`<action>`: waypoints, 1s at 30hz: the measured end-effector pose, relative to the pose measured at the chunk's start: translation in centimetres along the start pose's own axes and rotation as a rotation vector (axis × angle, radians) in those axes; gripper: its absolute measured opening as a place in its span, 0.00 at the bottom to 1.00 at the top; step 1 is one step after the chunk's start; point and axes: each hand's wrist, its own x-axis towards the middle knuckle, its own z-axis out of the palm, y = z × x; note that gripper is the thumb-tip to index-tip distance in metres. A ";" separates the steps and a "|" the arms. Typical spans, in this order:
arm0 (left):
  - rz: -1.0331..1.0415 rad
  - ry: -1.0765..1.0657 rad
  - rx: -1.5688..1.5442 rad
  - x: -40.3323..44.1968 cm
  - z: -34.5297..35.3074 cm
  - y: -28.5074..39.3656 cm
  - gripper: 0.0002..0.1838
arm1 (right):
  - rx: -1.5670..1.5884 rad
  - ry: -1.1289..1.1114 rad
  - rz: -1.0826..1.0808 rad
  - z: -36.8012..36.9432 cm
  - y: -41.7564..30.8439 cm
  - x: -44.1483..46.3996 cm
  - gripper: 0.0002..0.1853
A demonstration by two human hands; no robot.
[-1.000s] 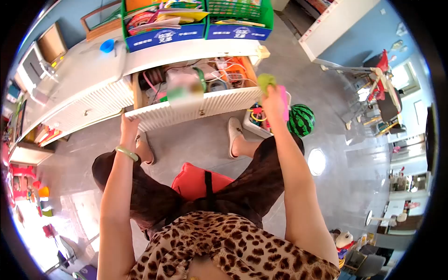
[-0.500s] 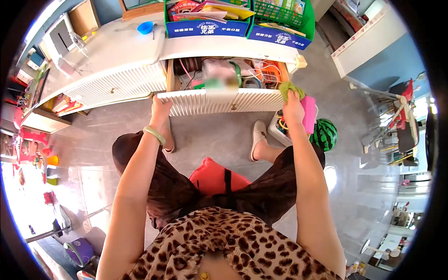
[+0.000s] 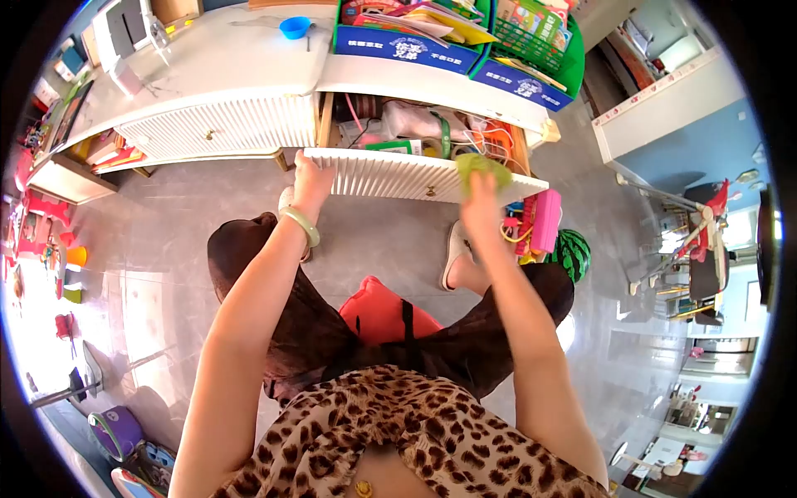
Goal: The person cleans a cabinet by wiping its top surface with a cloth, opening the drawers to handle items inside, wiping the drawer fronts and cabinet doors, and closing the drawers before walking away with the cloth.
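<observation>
A white fluted drawer front (image 3: 390, 176) crosses the middle of the view, and the drawer stands pulled out with cables, packets and a green strap showing inside. My left hand (image 3: 313, 181), a pale bangle on its wrist, grips the drawer front's left end. My right hand (image 3: 480, 199) is slightly blurred and presses a green cloth (image 3: 484, 170) against the front's top edge, right of the small knob (image 3: 431, 191). Its fingers are closed over the cloth. Below the drawer's right end stand a pink box (image 3: 545, 221) and a box of small items.
On the white cabinet top (image 3: 241, 62) are a blue bowl (image 3: 295, 28) and green-and-blue crates (image 3: 407, 50) of books. A watermelon-patterned ball (image 3: 569, 256) lies on the floor at right. A red cushioned seat (image 3: 383, 311) is between my legs.
My right hand has slid the green cloth leftward along the drawer front from its right corner. My left hand still holds the left end. The view has shifted somewhat.
</observation>
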 end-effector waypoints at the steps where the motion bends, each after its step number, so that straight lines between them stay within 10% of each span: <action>1: -0.023 0.005 -0.015 0.3 0.2 0.2 0.38 | 0.123 0.057 -0.090 0.8 -2.8 -0.5 0.24; 10: -0.076 0.002 0.020 8.1 2.5 0.6 0.36 | 0.659 -0.349 -0.427 -5.6 -9.3 -3.3 0.16; 18: -0.343 0.159 -0.438 10.0 5.2 1.5 0.23 | 0.620 -0.352 -0.246 -3.9 -3.7 -9.0 0.19; 22: -0.206 -0.047 -0.591 9.4 5.9 2.3 0.08 | 0.546 -0.357 -0.267 -4.0 -4.7 -8.4 0.20; 30: -0.251 -0.335 -0.405 8.9 2.2 3.1 0.14 | 0.622 -0.400 -0.238 -3.9 -6.3 -8.4 0.20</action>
